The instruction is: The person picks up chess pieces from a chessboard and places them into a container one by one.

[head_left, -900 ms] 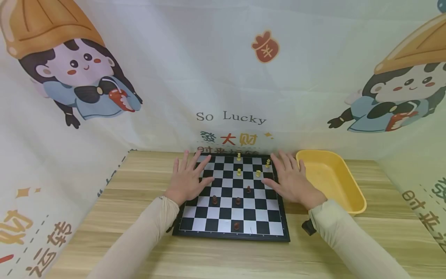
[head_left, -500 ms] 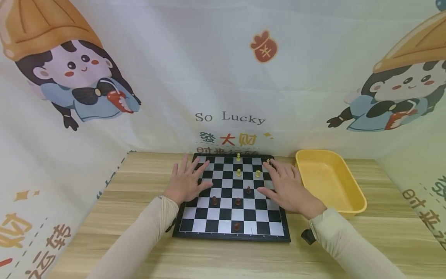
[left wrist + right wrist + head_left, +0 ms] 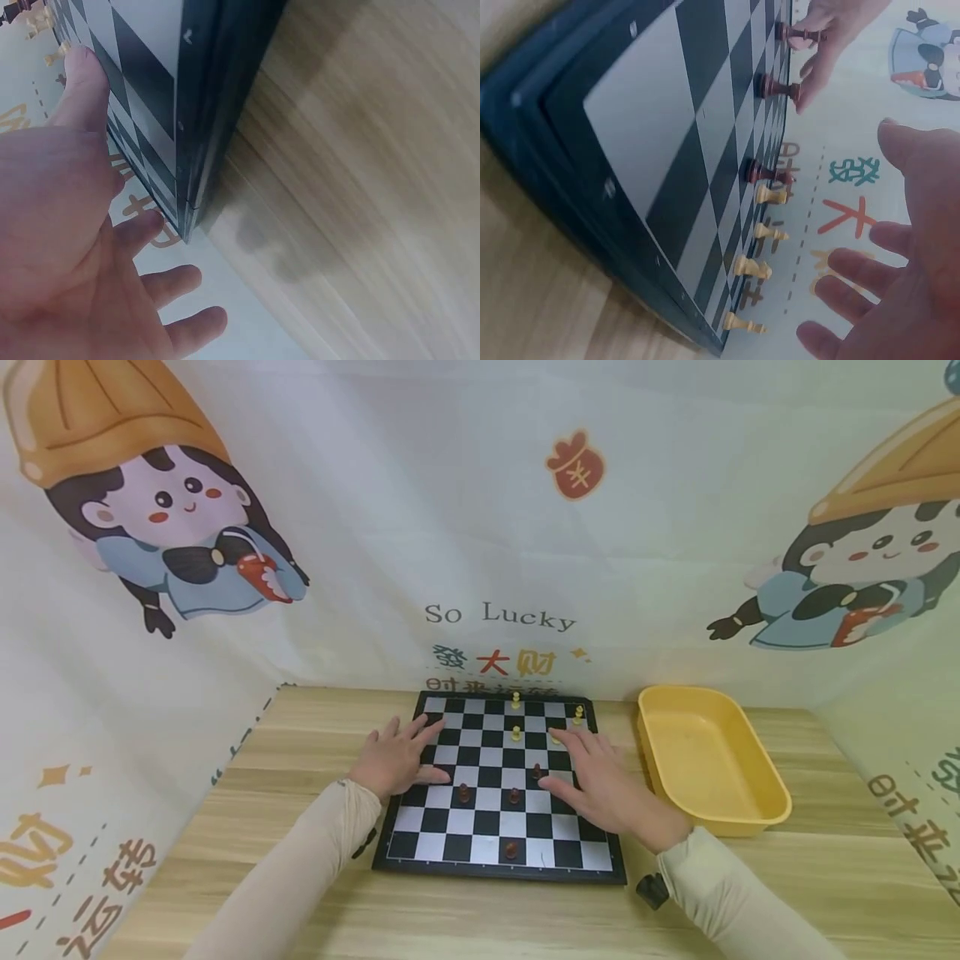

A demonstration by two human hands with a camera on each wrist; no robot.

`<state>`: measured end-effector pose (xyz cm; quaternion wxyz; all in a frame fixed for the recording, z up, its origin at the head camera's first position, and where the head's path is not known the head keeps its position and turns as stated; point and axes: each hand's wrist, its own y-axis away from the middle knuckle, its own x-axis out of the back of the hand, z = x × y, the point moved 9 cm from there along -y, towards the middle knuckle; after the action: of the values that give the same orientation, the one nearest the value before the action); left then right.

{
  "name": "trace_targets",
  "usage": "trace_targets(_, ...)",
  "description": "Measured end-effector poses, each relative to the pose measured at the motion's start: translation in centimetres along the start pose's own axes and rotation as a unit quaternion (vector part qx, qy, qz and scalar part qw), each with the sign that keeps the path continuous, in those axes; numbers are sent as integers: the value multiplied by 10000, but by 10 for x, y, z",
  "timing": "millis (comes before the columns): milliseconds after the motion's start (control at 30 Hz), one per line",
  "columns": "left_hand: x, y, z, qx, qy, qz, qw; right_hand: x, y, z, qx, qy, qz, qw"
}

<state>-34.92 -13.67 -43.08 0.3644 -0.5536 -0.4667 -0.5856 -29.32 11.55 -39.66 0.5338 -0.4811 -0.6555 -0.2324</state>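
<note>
A black-and-white chessboard lies on the table, bearing several yellow and dark red chess pieces. My left hand is beside and over its left edge, fingers spread, holding nothing. Over the right half hovers my right hand, its fingers extended and nothing in its grasp. The forefinger overlaps a yellow rook; the thumb is close to a dark red pawn. Two more dark red pieces stand mid-board, and another dark red piece is in the nearest row. In the right wrist view, a cream knight is visible among the pieces.
A yellow plastic tub stands right of the board, near the right forearm. The wooden table ends at a printed white cloth backdrop at the back and sides.
My right hand has moved left and nearer, from beyond the board's right edge to over its squares. My left hand has drawn slightly back toward the near side. The pieces have stayed put.
</note>
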Motion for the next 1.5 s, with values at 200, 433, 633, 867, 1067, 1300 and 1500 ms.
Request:
trace_targets(200, -4, -3, -2, -7, 123, -140, 9998, -4, 5, -10, 207, -227, 49, 9995)
trace_targets(433, -3, -6, -5, 25, 388, -199, 9990, -10, 10, -20, 211, -786, -301, 9962)
trace_targets(633, -3, -5, -5, 146, 504, -371, 9979, -25, 14, -25, 96, -1682, -906, 9815)
trace_targets(867, -6, -8, -3, 24, 401, -495, 9980, -41, 21, -29, -127, -2802, -1137, 9531)
trace_targets(1067, -5, -9, -3, -64, 440, -411, 9982, -54, 24, -33, -273, -3366, -1361, 9314)
trace_targets(1300, -5, -10, -3, -171, 585, -186, 9980, -64, 28, -34, -364, -3453, -1608, 9239)
trace_targets(1500, -2, -11, -5, -139, 616, -92, 9980, -69, 28, -34, -259, -3413, -1704, 9240)
